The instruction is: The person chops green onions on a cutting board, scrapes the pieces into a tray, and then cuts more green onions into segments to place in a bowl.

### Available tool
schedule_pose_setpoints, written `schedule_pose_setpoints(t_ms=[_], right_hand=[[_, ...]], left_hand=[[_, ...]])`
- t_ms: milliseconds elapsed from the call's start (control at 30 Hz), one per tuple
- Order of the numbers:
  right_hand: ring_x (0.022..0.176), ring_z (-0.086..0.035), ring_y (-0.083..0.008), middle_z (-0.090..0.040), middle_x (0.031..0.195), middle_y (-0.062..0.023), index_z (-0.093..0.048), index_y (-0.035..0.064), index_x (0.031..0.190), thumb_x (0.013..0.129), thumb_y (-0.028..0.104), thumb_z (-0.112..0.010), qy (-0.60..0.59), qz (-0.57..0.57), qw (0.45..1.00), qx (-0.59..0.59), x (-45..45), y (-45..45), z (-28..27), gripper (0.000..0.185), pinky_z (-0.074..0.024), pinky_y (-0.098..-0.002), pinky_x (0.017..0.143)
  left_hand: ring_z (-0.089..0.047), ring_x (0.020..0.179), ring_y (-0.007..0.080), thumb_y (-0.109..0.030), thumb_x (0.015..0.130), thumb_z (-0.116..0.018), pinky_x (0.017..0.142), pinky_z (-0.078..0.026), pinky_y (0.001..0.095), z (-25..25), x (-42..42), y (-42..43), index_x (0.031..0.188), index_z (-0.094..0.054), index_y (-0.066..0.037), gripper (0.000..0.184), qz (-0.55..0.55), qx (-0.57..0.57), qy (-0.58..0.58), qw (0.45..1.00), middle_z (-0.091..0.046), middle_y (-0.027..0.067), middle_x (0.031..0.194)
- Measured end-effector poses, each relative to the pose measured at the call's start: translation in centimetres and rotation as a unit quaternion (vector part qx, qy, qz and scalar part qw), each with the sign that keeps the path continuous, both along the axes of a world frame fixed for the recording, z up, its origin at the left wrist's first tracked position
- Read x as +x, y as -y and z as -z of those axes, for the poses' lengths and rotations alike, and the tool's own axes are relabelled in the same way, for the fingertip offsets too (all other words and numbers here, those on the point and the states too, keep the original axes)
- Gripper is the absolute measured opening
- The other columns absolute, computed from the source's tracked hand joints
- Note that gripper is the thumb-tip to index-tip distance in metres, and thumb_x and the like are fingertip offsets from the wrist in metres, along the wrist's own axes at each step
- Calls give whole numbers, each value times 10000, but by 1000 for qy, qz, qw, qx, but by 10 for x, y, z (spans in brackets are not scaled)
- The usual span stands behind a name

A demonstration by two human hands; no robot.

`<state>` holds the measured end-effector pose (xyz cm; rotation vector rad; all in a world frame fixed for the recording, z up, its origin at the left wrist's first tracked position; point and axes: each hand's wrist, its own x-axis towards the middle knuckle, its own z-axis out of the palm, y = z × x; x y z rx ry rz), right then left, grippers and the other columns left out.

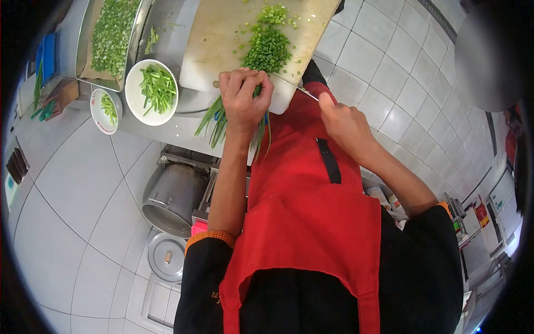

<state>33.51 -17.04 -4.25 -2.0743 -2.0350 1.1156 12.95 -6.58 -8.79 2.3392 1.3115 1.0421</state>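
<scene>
With the left hand (245,103) closed around a bunch of long, slender green onion stalks (209,118), keep its fingertips tucked behind the knuckles and the bunch tight. The right hand (346,127), wrapped around the handle of a thin metal knife (307,93), does best with short, even strokes, the blade low. The stalks lie at the near edge of the cream-white, flat cutting board (214,36), loose ends trailing past it; they look fresh, deep green. Just beyond sits a pile of finely chopped green rings (267,53).
</scene>
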Motion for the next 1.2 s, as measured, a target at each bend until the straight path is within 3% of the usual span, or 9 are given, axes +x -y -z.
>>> schedule_pose_setpoints(t_ms=[300, 400, 467, 500, 600, 667, 900, 967, 1200], right_hand=[[558, -618, -429, -586, 604, -199, -417, 59, 950, 984, 174, -510, -48, 14, 998, 44, 12, 20, -4, 152, -497, -543, 507], [516, -602, -400, -558, 570, -175, -423, 53, 920, 990, 169, -549, -71, 29, 990, 121, 3, 14, -12, 185, -490, -505, 468], [492, -592, -380, -544, 547, -160, -423, 45, 894, 990, 158, -576, -75, 42, 983, 164, 2, 14, -10, 213, -483, -478, 438], [492, -592, -380, -544, 547, -160, -423, 45, 894, 990, 158, -576, -75, 40, 982, 166, 3, 13, -11, 213, -483, -478, 438], [484, -586, -385, -537, 535, -162, -420, 38, 894, 992, 150, -570, -68, 53, 982, 171, 4, 10, -14, 210, -483, -481, 437], [485, -589, -384, -533, 531, -168, -418, 41, 900, 993, 144, -564, -70, 62, 980, 175, 4, 8, -17, 202, -481, -486, 436], [516, -596, -422, -549, 552, -202, -406, 34, 925, 1011, 151, -521, -72, 57, 983, 156, 2, 1, -21, 185, -471, -526, 455], [540, -596, -452, -561, 570, -226, -403, 27, 938, 1019, 160, -502, -69, 82, 987, 118, 2, -6, -25, 184, -471, -551, 479], [607, -602, -500, -593, 626, -269, -415, 27, 977, 1025, 173, -487, -43, 81, 987, 132, 21, -58, -28, 170, -470, -599, 549]], left_hand=[[-624, 1020, 294, -37, 714, -850, 874, -523, 395, -14, -7, 10, 937, -751, -65, 246, 16, -19, -25, 999, -684, 55, 989], [-592, 1109, 327, -107, 709, -877, 945, -482, 439, -18, -9, 13, 1059, -722, -70, 385, 30, -25, -19, 999, -652, 95, 1111], [-506, 1216, 366, -288, 735, -874, 1028, -402, 496, -30, -7, 16, 1267, -596, -32, 653, -24, -32, -80, 996, -558, 158, 1268], [-506, 1216, 366, -288, 735, -874, 1028, -402, 496, -35, -5, 19, 1267, -596, -32, 653, -26, -29, -79, 996, -558, 158, 1268], [-414, 1282, 384, -466, 771, -811, 1102, -289, 530, -44, 3, 26, 1375, -447, 21, 857, -129, -115, -199, 965, -468, 202, 1349], [-391, 1275, 374, -463, 820, -749, 1115, -264, 567, -38, 6, 33, 1364, -426, 51, 815, -137, -145, -280, 939, -459, 191, 1346], [-486, 1144, 343, -311, 882, -687, 1084, -305, 529, -30, 14, 35, 1211, -533, 16, 489, -156, -114, -305, 932, -542, 161, 1161], [-525, 1019, 320, -232, 846, -677, 1008, -362, 480, -31, 16, 33, 1064, -570, -19, 323, -152, -107, -311, 932, -559, 126, 1020], [-536, 916, 302, -136, 823, -587, 859, -408, 428, -21, 11, 34, 958, -583, -47, 162, -171, -60, -298, 937, -558, 105, 927]])
